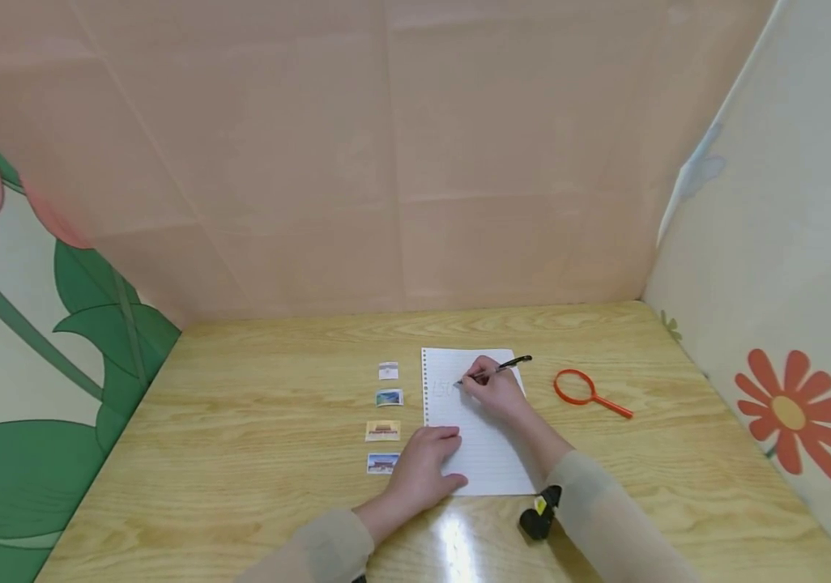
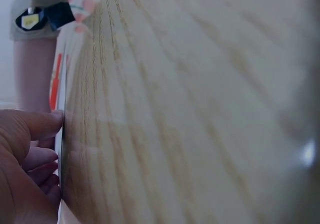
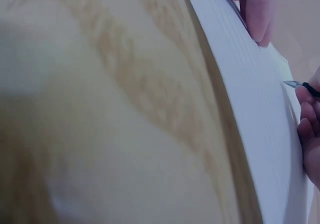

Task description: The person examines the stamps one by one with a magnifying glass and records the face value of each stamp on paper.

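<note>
A black pen [image 1: 510, 364] is pinched in my right hand [image 1: 496, 393], its tip near faint pencil-thin marks on the upper part of a white lined sheet [image 1: 484, 453] with a punched left edge. My left hand [image 1: 424, 470] rests on the lower left part of that sheet, fingers and thumb extended. In the right wrist view the pen's silver tip [image 3: 291, 84] points toward the paper. The left wrist view shows the left thumb and fingers [image 2: 42, 126] along the paper's edge. Just left of the sheet lie several small stamps in a column, the lowest stamp [image 1: 382, 463] beside the left hand.
On the table [image 1: 240, 429], right of the sheet, lies a red-rimmed magnifying glass [image 1: 594, 397]. A pinkish covering [image 1: 299, 162] rises behind the table. Flower-printed panels stand at both sides, a red flower [image 1: 787, 413] on the right one.
</note>
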{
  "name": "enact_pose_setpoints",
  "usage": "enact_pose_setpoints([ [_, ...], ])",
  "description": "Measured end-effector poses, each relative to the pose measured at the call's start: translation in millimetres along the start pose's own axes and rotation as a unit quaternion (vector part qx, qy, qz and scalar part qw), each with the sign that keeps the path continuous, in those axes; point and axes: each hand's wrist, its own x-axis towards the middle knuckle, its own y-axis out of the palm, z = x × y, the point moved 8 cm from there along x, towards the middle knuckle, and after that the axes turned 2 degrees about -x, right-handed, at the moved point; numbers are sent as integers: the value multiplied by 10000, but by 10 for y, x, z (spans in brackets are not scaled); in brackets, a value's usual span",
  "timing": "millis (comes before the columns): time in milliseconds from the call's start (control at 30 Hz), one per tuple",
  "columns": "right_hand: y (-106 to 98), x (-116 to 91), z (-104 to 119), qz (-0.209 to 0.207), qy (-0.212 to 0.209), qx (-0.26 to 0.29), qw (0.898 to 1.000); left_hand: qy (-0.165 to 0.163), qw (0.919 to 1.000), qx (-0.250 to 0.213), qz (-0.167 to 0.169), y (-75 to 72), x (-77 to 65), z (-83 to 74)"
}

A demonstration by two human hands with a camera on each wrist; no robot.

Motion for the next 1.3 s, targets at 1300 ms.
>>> enact_pose_setpoints([
  [1300,-54,-25,-88,-411,483,275,9976,-17,9999,111,17,-14,-5,-13],
])
